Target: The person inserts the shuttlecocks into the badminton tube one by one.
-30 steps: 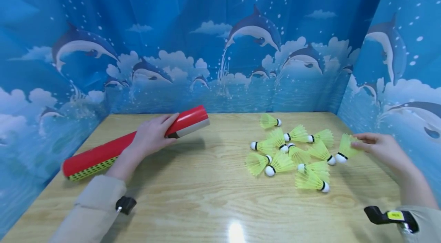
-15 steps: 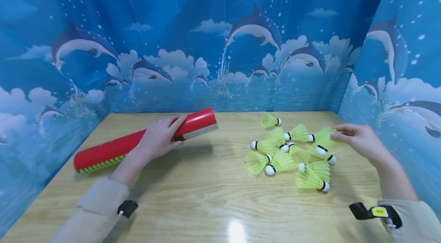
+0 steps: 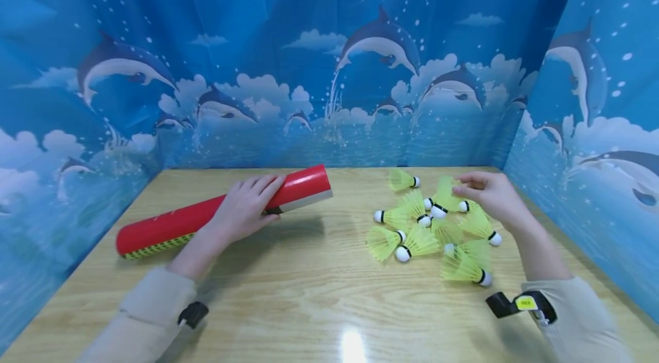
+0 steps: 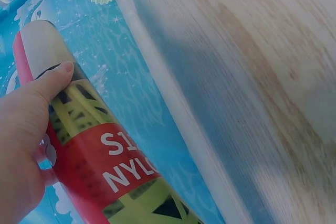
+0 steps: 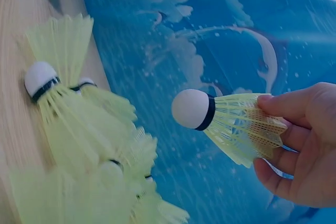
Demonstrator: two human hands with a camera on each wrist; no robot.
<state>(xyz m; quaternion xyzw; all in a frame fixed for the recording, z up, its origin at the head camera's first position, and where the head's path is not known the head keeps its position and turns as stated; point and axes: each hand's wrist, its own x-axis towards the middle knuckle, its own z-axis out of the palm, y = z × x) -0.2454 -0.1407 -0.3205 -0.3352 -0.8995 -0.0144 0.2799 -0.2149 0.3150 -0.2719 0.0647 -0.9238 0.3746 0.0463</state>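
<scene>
In the head view my left hand (image 3: 244,208) grips a red shuttlecock tube (image 3: 170,224) near its upper right end. The tube slants, its right end raised off the table. The left wrist view shows my thumb across the tube's printed side (image 4: 100,150). My right hand (image 3: 491,196) pinches a yellow shuttlecock (image 3: 447,194) by its skirt rim, white cork pointing left and down. In the right wrist view this held shuttlecock (image 5: 226,116) hangs apart from the others. Beneath and beside it lies a group of yellow shuttlecocks (image 3: 419,242) with white corks.
A lone shuttlecock (image 3: 401,180) lies near the table's back edge. Two overlapping ones (image 3: 465,268) lie at the front of the group. The wooden table (image 3: 309,306) meets a blue dolphin-print curtain (image 3: 288,66) at the back and sides.
My right hand has moved left with the pinched shuttlecock, passing over the group. My left hand and the tube have shifted slightly to the right.
</scene>
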